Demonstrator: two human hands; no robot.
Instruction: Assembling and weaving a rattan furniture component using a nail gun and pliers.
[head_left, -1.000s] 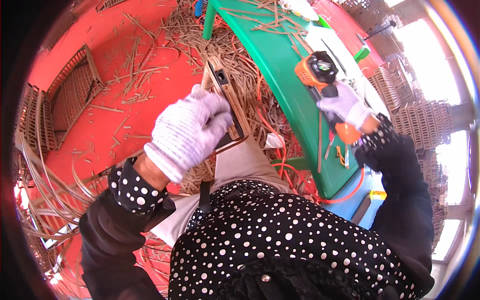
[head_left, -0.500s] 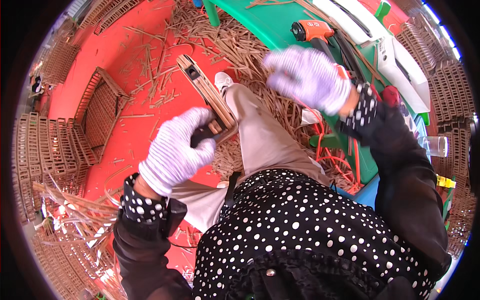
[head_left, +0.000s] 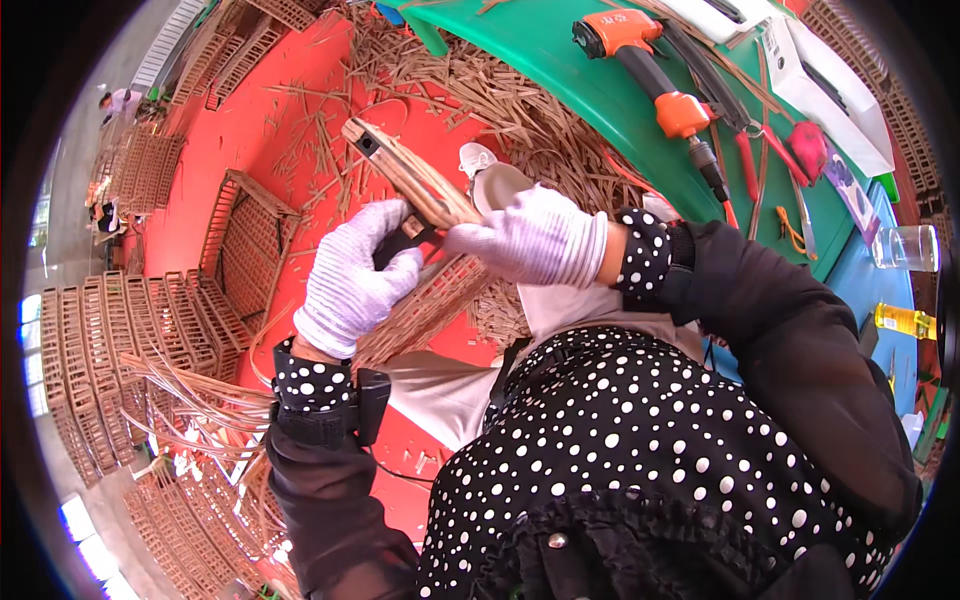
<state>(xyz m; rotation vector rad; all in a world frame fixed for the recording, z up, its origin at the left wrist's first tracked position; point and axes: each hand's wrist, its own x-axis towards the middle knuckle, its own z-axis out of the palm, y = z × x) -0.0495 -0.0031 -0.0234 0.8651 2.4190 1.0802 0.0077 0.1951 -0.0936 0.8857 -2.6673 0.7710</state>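
Observation:
Both hands wear white ribbed knit gloves. My left hand [head_left: 352,275] is closed round the lower dark end of a long narrow frame of brown strips [head_left: 408,168], thumb and fingers curled toward each other. This frame slants up and away to the left, with a small dark square near its far tip. My right hand [head_left: 535,238] is at its near right end, fingers bent against it; the fingertips are partly hidden. Beneath my hands, a brown lattice piece [head_left: 430,310] lies across by my leg.
An orange and black air nailer [head_left: 650,70] lies on the green table [head_left: 500,30] at right, near red-handled pliers [head_left: 790,150] and a white box [head_left: 825,95]. A clear cup [head_left: 905,248] stands at far right. Brown lattice baskets [head_left: 130,330] are stacked left; loose strips [head_left: 460,85] litter the red floor [head_left: 270,100].
My right hand has come down and left from beside the table onto the frame of strips. The view has shifted, uncovering the whole nailer and the lattice piece under my hands.

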